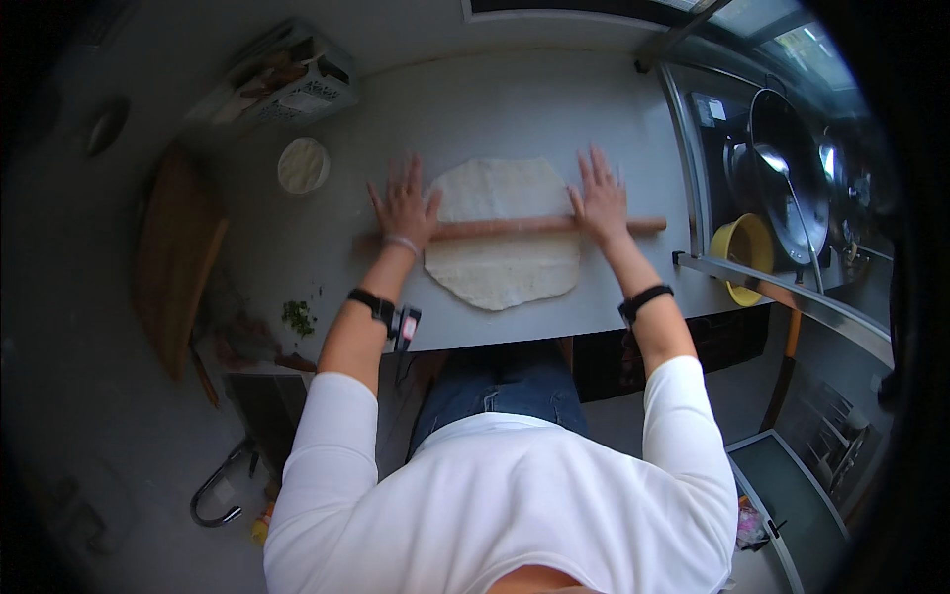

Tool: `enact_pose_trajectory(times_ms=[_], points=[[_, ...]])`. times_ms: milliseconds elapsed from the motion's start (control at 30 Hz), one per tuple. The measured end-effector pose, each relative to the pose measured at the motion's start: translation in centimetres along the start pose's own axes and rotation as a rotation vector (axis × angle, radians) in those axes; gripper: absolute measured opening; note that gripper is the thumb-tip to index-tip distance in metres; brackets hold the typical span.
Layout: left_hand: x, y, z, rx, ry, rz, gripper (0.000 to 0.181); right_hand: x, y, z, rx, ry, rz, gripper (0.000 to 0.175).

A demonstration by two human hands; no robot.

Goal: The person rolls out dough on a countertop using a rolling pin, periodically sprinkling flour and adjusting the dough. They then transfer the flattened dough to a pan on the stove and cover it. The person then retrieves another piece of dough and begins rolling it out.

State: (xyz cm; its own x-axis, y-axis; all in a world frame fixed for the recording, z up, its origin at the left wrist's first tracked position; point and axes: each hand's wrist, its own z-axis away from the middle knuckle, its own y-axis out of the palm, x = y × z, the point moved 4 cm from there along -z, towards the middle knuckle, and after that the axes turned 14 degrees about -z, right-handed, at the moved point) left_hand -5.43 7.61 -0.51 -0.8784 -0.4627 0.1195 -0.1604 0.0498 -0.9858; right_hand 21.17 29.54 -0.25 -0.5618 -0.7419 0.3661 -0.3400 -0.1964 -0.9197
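A flattened sheet of pale dough (pixel 502 272) lies on the white countertop before me. Across its middle rests a long wooden rolling pin (pixel 512 228), its ends reaching past the dough on both sides. My left hand (pixel 405 204) presses its palm on the pin near the left edge of the sheet, with the fingers stretched forward and spread. On the right part of the pin lies my right hand (pixel 600 199), also flat, fingers pointing away from me. Neither hand wraps around the wood. Slight blur shows on the left hand and the pin's left end.
A white bowl of pale contents (pixel 303 165) stands left of the dough, chopped greens (pixel 298 318) nearer me. Behind are a plastic basket (pixel 312 93) and, leftward, a wooden board (pixel 178 260). A metal frame (pixel 690 163) borders the right side, with a wok (pixel 790 178) and yellow basin (pixel 742 256) beyond.
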Motion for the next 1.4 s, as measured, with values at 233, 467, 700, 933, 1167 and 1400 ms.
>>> enact_pose_trajectory(times_ms=[233,467,700,933,1167,1400], points=[[-0.3,0.1,1.5,0.138,0.038,0.007,0.072,0.8,1.5,3.9,0.056,-0.032,-0.024,0.062],[1.5,1.9,-5.7,-0.019,-0.04,-0.061,0.076,-1.3,1.8,-5.6,-0.032,0.024,-0.016,0.063],[-0.5,0.4,1.3,0.136,-0.012,0.058,0.084,0.0,1.3,0.9,0.125,0.05,0.022,0.067],[1.1,1.2,-5.4,0.047,0.01,-0.059,0.081,-1.4,1.3,-5.4,0.08,0.034,-0.017,0.064],[2.5,2.3,-8.8,0.054,0.034,-0.04,0.074,-1.5,2.6,-9.0,0.273,-0.043,0.017,0.062],[2.6,2.2,-10.4,0.154,-0.022,-0.06,0.078,-1.4,1.9,-11.0,0.053,-0.102,-0.047,0.058]])
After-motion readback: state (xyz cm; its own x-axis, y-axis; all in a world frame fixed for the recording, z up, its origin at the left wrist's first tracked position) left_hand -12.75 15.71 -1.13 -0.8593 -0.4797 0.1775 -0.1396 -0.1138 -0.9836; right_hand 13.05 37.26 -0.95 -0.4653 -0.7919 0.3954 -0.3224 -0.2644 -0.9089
